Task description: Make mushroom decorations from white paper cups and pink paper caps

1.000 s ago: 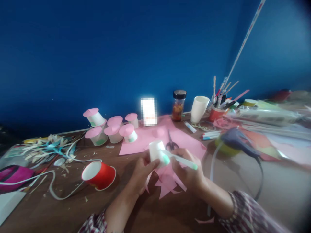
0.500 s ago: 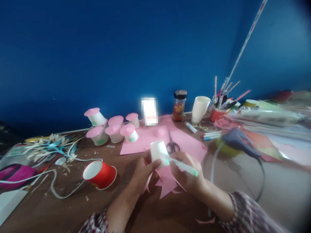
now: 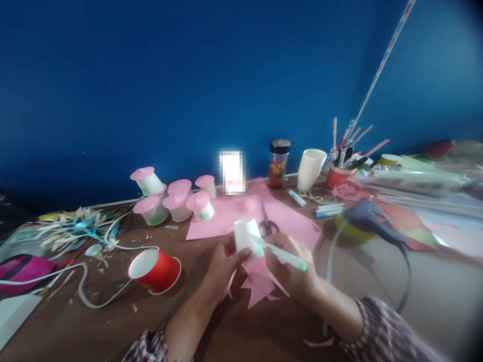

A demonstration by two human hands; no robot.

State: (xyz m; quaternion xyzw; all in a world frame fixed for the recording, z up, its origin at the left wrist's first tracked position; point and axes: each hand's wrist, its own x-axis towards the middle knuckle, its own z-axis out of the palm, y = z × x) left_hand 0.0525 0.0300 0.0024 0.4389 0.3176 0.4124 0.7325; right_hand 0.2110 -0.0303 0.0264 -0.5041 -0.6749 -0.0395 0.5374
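Note:
My left hand [image 3: 226, 264] grips a small white paper cup [image 3: 246, 235], tilted on its side, with a green patch near its lower right edge. In my right hand [image 3: 296, 269] is a white marker [image 3: 285, 255] with a green end, its tip against or very close to that patch. Pink paper scraps [image 3: 260, 284] lie on the table below both hands. Just beyond my right hand, dark-handled scissors [image 3: 268, 223] rest on a pink paper sheet [image 3: 294, 216].
Several white cups with pink tops [image 3: 177, 201] stand at the back left. A red paper cup [image 3: 160, 271] lies tilted left of my hands. Behind are a dark-lidded jar [image 3: 278, 163] and a white tumbler [image 3: 311, 168]. A glue gun [image 3: 372, 218] and markers [image 3: 330, 209] lie right.
The cup and both hands have shifted very slightly; my right hand with the marker moved a little. Everything else looks the same.

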